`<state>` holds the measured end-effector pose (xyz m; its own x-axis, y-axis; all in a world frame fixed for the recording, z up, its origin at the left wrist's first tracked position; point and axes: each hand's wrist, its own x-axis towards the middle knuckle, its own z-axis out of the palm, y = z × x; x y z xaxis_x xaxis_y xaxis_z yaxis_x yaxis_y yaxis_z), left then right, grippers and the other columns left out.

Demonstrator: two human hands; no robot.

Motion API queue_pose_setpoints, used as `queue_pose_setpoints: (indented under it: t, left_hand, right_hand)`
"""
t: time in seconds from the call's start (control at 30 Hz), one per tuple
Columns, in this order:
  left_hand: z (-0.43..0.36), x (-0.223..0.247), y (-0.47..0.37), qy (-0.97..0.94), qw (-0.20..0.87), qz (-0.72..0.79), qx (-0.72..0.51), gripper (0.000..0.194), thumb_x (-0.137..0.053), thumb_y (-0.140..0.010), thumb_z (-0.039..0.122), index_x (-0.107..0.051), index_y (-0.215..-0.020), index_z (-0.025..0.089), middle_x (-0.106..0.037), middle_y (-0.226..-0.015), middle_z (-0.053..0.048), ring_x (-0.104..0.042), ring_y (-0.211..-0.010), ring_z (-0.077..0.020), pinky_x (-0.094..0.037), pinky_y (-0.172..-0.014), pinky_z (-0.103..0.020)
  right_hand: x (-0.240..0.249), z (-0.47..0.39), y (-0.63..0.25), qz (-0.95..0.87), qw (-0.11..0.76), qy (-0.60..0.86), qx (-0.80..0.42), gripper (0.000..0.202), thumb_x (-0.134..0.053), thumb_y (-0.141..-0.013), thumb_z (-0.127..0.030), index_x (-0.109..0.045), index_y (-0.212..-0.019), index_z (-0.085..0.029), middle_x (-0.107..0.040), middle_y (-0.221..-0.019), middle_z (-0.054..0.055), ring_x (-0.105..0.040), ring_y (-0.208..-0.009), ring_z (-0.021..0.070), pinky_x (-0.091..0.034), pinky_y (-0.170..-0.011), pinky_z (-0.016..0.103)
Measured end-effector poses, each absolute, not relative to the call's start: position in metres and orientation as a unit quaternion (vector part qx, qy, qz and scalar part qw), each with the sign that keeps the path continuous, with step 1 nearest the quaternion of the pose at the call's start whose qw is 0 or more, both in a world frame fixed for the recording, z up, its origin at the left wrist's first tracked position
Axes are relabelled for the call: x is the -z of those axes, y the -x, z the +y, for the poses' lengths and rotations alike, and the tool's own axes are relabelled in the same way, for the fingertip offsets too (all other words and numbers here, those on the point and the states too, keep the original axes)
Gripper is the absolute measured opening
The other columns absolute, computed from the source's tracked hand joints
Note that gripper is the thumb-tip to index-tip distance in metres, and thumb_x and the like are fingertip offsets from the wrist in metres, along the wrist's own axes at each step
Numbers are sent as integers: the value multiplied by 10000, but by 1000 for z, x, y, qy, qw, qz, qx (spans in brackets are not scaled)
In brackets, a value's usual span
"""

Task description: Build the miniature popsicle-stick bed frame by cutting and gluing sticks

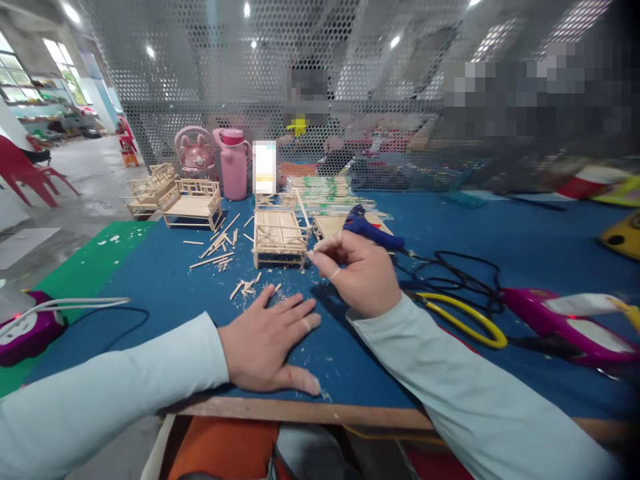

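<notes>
1. The left hand lies palm down on the blue counter, close to its near edge; its grip is wide, fingers spread, with hold of nothing.
2. The right hand is farther from the near edge, thumb and forefinger brought close together at the front right leg of a small stick bench. I cannot tell whether this grip has hold of anything.
3. That bench stands upright around the middle of the counter, between the near and far edges, its slatted seat facing up.
4. Loose sticks lie left of it, with short offcuts nearer the left hand's fingertips.
5. Toward the counter's far left corner stand two more small benches, next to a pink bottle.
6. Packs of sticks lie toward the far edge.
7. Just beyond the right hand, a blue glue gun lies partly over a flat stick panel.
8. Toward the right edge are a yellow loop-shaped handle and a purple power strip.
</notes>
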<state>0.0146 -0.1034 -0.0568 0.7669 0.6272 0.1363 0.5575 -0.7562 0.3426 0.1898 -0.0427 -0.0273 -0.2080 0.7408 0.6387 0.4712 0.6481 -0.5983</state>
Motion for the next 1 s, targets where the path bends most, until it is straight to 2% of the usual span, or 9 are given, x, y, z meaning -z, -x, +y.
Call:
queue_pose_setpoints:
  t: [0.07,0.27,0.43,0.57,0.67,0.73,0.8,0.9,1.0]
  left_hand:
    - [-108,60,-12,-918,103,371,-99,827,-372,-789,690,-370,-1374,105,-304,-1456,-206,-276,-1351,-369,-118,-1064,-637]
    - [-111,66,20,-833,-38,544,-91,769,-259,-835,670,-418,-1351,123,-367,-1423,-219,-340,-1317,-372,-203,-1034,-639]
    - [-109,61,22,-846,-52,523,-90,708,-304,-832,661,-377,-1382,220,-270,-1496,-127,-206,-1355,-428,-195,-1007,-681]
    - [-103,55,7,-895,0,439,-77,702,-336,-830,653,-433,-1337,177,-416,-1410,-168,-331,-1318,-367,-116,-1053,-654]
    - [-97,47,0,-868,-8,488,-97,580,-341,-883,552,-544,-1208,118,-544,-1280,-206,-444,-1233,-365,-175,-1034,-646]
    - [-91,38,-1,-861,-10,497,-109,430,-331,-921,411,-594,-1101,121,-624,-1157,-182,-540,-1121,-329,-319,-983,-569]
    - [-86,28,1,-846,-1,521,-112,328,-338,-911,280,-611,-1016,133,-678,-983,-150,-624,-931,-287,-452,-826,-443]
    - [-82,18,5,-822,10,551,-145,252,-391,-860,216,-609,-977,165,-683,-815,-96,-636,-740,-233,-453,-652,-325]
    - [-81,21,8,-820,22,520,-236,197,-422,-851,227,-601,-919,180,-659,-776,-50,-604,-684,-172,-431,-631,-273]
  right_hand:
    - [29,-42,-190,-773,479,390,-142,50,-592,-747,-201,-586,-703,-177,-613,-608,-16,-533,-531,101,-435,-541,234]
    - [29,-44,-189,-784,452,397,-152,56,-577,-756,-203,-592,-708,-179,-628,-636,-7,-547,-555,104,-436,-563,235]
    - [38,-41,-188,-851,289,404,-168,51,-594,-728,-160,-598,-680,-174,-605,-577,-21,-535,-528,101,-404,-549,224]
    - [44,-40,-186,-874,209,403,-174,84,-606,-716,-149,-594,-639,-177,-589,-545,-34,-523,-505,95,-386,-544,217]
    - [45,-41,-185,-874,195,407,-179,74,-619,-722,-181,-624,-648,-179,-593,-542,-33,-517,-500,96,-384,-546,218]
    - [46,-42,-185,-871,181,415,-191,72,-613,-736,-202,-655,-682,-179,-623,-576,-18,-535,-523,105,-394,-559,228]
    - [47,-41,-184,-868,171,418,-208,87,-603,-746,-210,-680,-718,-181,-660,-645,5,-570,-583,124,-418,-599,245]
    - [49,-40,-185,-862,183,416,-225,103,-590,-741,-196,-692,-744,-183,-682,-732,27,-597,-674,144,-447,-660,269]
    - [48,-40,-184,-837,223,428,-257,113,-575,-746,-208,-682,-752,-173,-663,-692,17,-573,-621,130,-451,-612,255]
